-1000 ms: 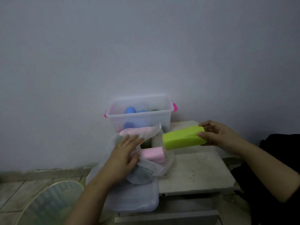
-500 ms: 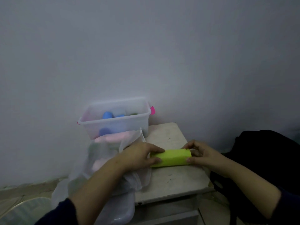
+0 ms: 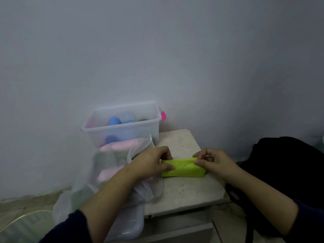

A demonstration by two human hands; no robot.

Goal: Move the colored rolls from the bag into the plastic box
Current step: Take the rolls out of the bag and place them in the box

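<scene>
A lime-green roll (image 3: 184, 168) lies on the small white table (image 3: 185, 192). My left hand (image 3: 150, 162) grips its left end and my right hand (image 3: 213, 161) pinches its right end. A translucent mesh bag (image 3: 112, 174) slumps to the left of the table's surface, with pink rolls (image 3: 121, 146) showing through it. Behind the bag stands the clear plastic box (image 3: 122, 124) with pink clips, holding blue rolls (image 3: 114, 121).
A grey wall rises close behind the box. A black bag (image 3: 287, 165) sits to the right of the table. A clear lid (image 3: 129, 223) lies under the mesh bag at the table's left front. A round glass top (image 3: 26, 225) is at the lower left.
My right hand brought the green roll down from mid-air onto the table. My left hand left the bag and took hold of the roll's left end. The view shifted right.
</scene>
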